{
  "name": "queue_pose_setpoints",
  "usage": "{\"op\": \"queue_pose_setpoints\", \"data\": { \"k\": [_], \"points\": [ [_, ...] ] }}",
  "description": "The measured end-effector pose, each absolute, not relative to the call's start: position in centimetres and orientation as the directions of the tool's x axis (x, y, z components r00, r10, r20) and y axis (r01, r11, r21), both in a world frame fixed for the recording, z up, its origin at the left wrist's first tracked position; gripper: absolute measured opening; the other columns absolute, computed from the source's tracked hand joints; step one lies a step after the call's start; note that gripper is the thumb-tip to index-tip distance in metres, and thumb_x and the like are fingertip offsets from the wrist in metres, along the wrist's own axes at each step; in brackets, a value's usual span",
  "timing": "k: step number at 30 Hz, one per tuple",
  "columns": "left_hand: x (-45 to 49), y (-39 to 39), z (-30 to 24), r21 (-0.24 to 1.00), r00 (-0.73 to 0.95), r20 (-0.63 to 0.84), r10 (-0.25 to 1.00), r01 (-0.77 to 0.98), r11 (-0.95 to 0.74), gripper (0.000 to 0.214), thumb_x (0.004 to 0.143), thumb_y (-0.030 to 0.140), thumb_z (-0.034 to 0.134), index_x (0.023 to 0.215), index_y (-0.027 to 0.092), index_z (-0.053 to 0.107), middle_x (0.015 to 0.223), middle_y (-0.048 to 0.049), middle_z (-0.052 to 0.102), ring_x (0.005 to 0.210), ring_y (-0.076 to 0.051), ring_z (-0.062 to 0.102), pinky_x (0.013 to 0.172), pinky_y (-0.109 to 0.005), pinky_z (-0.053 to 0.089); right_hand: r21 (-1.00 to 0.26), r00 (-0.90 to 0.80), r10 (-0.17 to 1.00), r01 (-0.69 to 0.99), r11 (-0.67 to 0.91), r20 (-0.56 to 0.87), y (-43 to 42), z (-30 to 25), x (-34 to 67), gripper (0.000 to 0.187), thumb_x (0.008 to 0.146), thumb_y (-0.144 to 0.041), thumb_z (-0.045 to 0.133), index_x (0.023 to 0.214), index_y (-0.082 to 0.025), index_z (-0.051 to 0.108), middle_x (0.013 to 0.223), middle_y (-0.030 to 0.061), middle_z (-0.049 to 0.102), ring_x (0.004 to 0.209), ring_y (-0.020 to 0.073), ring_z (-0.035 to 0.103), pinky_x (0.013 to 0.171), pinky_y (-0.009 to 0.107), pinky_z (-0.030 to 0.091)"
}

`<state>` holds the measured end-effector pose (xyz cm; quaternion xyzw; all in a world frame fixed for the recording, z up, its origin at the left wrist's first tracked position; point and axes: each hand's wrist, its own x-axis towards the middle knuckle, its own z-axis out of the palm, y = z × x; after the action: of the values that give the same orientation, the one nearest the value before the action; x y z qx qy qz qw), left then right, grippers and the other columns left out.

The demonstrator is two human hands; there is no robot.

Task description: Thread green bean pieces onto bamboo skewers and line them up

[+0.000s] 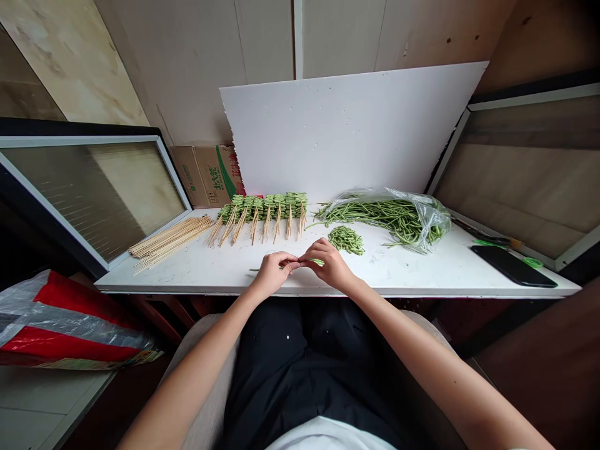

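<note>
Close to the table's front edge, my left hand and my right hand meet fingertip to fingertip. Both are closed in a pinch on a long green bean, most of which the fingers hide. A thin green end pokes out left of my left hand. Just beyond my right hand lies a pile of short-cut bean pieces. Farther back on the left, bundles of skewered beans are stacked in a row, their bare stick ends pointing toward me.
Loose bamboo skewers lie at the left of the white table. A clear plastic bag of long beans sits back right. A black phone rests near the right end. A white board and a cardboard box stand behind.
</note>
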<state>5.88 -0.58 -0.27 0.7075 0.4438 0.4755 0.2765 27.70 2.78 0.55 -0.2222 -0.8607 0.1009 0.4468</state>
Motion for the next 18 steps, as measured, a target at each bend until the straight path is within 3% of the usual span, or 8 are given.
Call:
{"op": "queue_pose_setpoints", "data": {
  "k": [5,8,12,16,18],
  "points": [
    [6.3,-1.0,0.0,0.721,0.207,0.489,0.847,0.451,-0.526,0.015,0.093,0.031,0.073,0.092,0.021,0.085,0.090,-0.0085,0.081,0.085,-0.024,0.072,0.081,-0.035,0.056,-0.337,-0.478,0.479,0.356,0.872,0.736,2.4,0.2,27.5,0.022,0.104,-0.026,0.060,0.098,-0.027,0.082,0.092,0.0107,0.075,0.097,0.0303,0.058,0.087,0.049,0.050],
    [6.6,-1.4,0.3,0.691,0.245,0.521,0.818,0.441,-0.573,0.017,0.093,0.024,0.069,0.086,0.021,0.084,0.087,-0.0078,0.079,0.082,-0.022,0.071,0.080,-0.034,0.056,-0.435,-0.388,0.535,0.319,0.842,0.750,2.1,-0.1,26.9,0.023,0.100,-0.021,0.061,0.089,-0.027,0.081,0.086,0.0094,0.075,0.094,0.0297,0.058,0.085,0.047,0.051],
    [6.5,-1.4,0.4,0.715,0.237,0.558,0.795,0.348,-0.606,0.021,0.094,0.023,0.067,0.078,0.020,0.082,0.084,-0.0084,0.077,0.079,-0.021,0.070,0.077,-0.034,0.056,-0.650,-0.276,0.674,0.187,0.737,0.685,2.1,-0.8,26.2,0.019,0.097,-0.034,0.070,0.084,-0.026,0.079,0.082,0.0071,0.076,0.093,0.0278,0.063,0.086,0.044,0.053],
    [6.0,-0.7,-0.1,0.765,0.220,0.556,0.802,0.242,-0.597,0.021,0.094,0.027,0.068,0.083,0.018,0.082,0.083,-0.0087,0.076,0.070,-0.018,0.068,0.068,-0.031,0.057,-0.830,-0.208,0.814,0.022,0.558,0.542,3.5,-1.3,26.8,0.034,0.093,-0.055,0.072,0.085,-0.022,0.078,0.087,0.0076,0.078,0.083,0.0245,0.069,0.076,0.039,0.055],
    [5.6,-0.3,-0.5,0.792,0.208,0.529,0.823,0.227,-0.567,0.023,0.096,0.033,0.069,0.089,0.017,0.084,0.085,-0.0091,0.076,0.065,-0.016,0.065,0.063,-0.029,0.055,-0.856,-0.182,0.847,0.044,0.514,0.499,4.6,-1.4,27.8,0.038,0.090,-0.059,0.073,0.090,-0.022,0.080,0.092,0.0091,0.080,0.085,0.0254,0.071,0.077,0.040,0.056]
  ]
}}
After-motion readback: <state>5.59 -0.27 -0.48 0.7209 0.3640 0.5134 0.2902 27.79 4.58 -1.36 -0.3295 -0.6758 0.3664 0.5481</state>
